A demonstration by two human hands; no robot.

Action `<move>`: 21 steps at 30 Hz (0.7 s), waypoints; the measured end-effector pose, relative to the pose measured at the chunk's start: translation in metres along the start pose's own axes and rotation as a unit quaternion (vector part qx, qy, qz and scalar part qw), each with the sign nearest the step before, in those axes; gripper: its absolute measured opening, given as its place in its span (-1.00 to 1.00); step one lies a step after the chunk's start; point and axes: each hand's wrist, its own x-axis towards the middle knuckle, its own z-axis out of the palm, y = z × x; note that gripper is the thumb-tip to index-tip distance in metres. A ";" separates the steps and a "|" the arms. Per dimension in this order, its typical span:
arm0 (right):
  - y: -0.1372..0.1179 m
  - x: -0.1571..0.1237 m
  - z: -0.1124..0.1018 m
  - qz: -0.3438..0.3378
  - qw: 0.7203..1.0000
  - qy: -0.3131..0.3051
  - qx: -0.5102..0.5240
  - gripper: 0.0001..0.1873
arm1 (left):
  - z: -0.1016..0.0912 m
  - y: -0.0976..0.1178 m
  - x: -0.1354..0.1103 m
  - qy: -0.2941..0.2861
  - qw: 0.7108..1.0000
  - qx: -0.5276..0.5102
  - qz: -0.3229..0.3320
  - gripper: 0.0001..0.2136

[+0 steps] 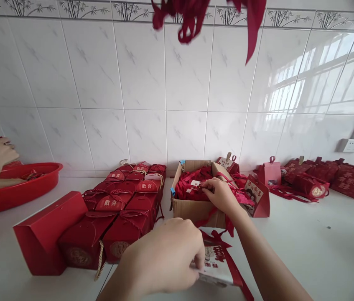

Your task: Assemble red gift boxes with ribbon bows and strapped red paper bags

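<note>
Just in front of the open brown cardboard carton, my left hand grips the left edge of a white box with red print. My right hand reaches in over the carton's right side, its fingertips among tangled crimson ribbons, and I cannot tell whether they pinch anything. Left of the carton stand dark red paper boxes with twisted cords
</note>
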 end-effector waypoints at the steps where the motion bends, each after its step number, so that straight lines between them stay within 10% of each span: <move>1: -0.003 0.000 -0.004 -0.006 0.999 0.032 0.007 -0.85 | -0.002 0.001 0.001 0.009 1.000 -0.005 -0.007 -0.80; 11: -0.032 -0.014 -0.067 -0.044 0.947 0.248 0.201 -0.88 | -0.007 -0.011 0.032 0.099 0.994 -0.022 -0.045 -0.82; 21: -0.041 -0.021 -0.086 0.066 0.895 0.085 0.433 -0.68 | -0.007 -0.015 0.037 0.090 0.995 -0.029 -0.044 -0.84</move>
